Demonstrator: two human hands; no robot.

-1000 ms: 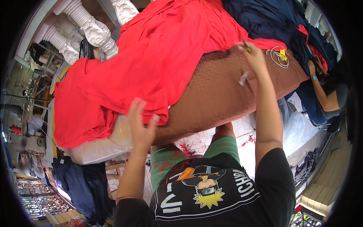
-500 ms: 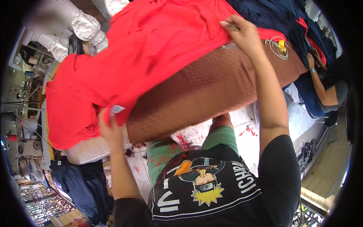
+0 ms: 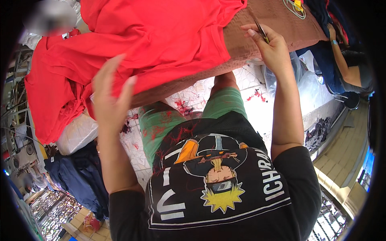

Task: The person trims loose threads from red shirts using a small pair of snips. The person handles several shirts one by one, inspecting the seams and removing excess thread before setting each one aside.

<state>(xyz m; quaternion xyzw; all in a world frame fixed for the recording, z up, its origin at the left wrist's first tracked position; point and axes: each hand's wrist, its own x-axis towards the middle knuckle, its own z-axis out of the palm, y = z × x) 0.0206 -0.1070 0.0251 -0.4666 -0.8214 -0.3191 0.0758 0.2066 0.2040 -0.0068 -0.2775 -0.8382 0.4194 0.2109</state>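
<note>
Cloth (image 3: 173, 40), red and rumpled, spread over a brown textured cover (image 3: 281, 25). Left hand (image 3: 107, 94) at the cloth's near left part, blurred, spread wide with thumb apart; contact impossible to tell. Right hand (image 3: 273, 47) pinching a slim pointed tool (image 3: 263, 34), above the cover, just right of the cloth. Pale looped cord (image 3: 295, 13) farther off, on the cover.

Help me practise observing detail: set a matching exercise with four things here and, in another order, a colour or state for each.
1. Left hand
2. Shorts
3. Right hand
4. Cover

A. Holding a pointed tool
B. Brown
C. Blurred, over the red cloth
D. Green

Pairs: 1-C, 2-D, 3-A, 4-B
</note>
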